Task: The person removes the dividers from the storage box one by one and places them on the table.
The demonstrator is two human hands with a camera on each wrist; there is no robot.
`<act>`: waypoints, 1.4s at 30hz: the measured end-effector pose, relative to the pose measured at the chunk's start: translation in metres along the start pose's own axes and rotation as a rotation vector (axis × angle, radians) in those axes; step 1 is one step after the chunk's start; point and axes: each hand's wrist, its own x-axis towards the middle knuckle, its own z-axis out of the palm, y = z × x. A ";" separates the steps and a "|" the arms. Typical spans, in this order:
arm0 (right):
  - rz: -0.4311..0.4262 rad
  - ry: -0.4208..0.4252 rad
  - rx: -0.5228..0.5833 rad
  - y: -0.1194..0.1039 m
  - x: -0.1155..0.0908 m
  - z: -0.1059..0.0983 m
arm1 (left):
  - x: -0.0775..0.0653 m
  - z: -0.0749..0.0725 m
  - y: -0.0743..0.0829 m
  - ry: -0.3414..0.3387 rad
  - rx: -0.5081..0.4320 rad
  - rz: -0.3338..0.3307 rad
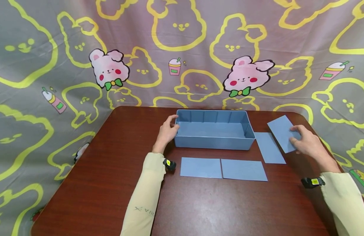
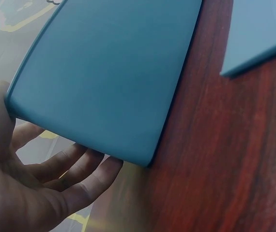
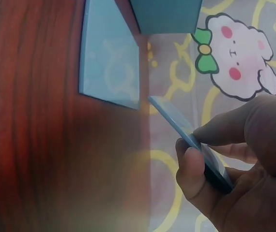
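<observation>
An open-topped blue rectangular box (image 1: pixel 214 143) stands at the far side of the table, its inside bare. My left hand (image 1: pixel 167 130) holds the box's left end; in the left wrist view the thumb is at the rim and the bent fingers (image 2: pixel 97 176) lie against the end wall. My right hand (image 1: pixel 307 141) pinches a flat blue rectangular panel (image 1: pixel 280 131) between thumb and fingers, tilted and raised off the table. Below it a second blue panel (image 1: pixel 270 149) lies flat, right of the box.
Two more blue panels, a left one (image 1: pixel 201 167) and a right one (image 1: pixel 243 169), lie end to end in front of the box. The dark red-brown table (image 1: pixel 111 164) has a patterned cloth (image 1: pixel 202 55) hanging behind it and at both sides.
</observation>
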 end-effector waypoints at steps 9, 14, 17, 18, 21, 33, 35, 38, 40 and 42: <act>0.001 -0.019 -0.002 0.014 -0.004 -0.004 | 0.003 0.003 -0.001 -0.009 0.003 0.008; 0.004 -0.089 0.000 0.019 -0.003 -0.006 | 0.003 0.004 0.000 -0.003 0.002 0.000; 0.013 -0.145 -0.008 0.022 -0.003 -0.007 | 0.003 0.005 0.002 -0.014 -0.002 -0.005; 0.014 -0.166 -0.004 0.023 -0.004 -0.007 | 0.003 0.005 0.002 -0.017 -0.004 -0.004; 0.026 -0.224 0.013 0.028 -0.006 -0.008 | 0.004 0.006 0.004 -0.030 -0.010 0.001; 0.040 -0.339 -0.004 0.037 -0.011 -0.008 | 0.004 0.008 0.003 -0.022 -0.009 0.018; 0.043 -0.354 0.006 0.038 -0.013 -0.007 | 0.004 0.008 0.003 -0.021 -0.006 0.018; 0.046 -0.375 0.011 0.037 -0.013 -0.006 | 0.003 0.007 0.003 -0.016 -0.006 0.009; 0.046 -0.385 0.008 0.036 -0.013 -0.007 | 0.003 0.006 0.003 -0.015 -0.008 0.002; 0.049 -0.391 0.001 0.036 -0.013 -0.008 | 0.002 0.006 0.002 -0.015 -0.010 -0.002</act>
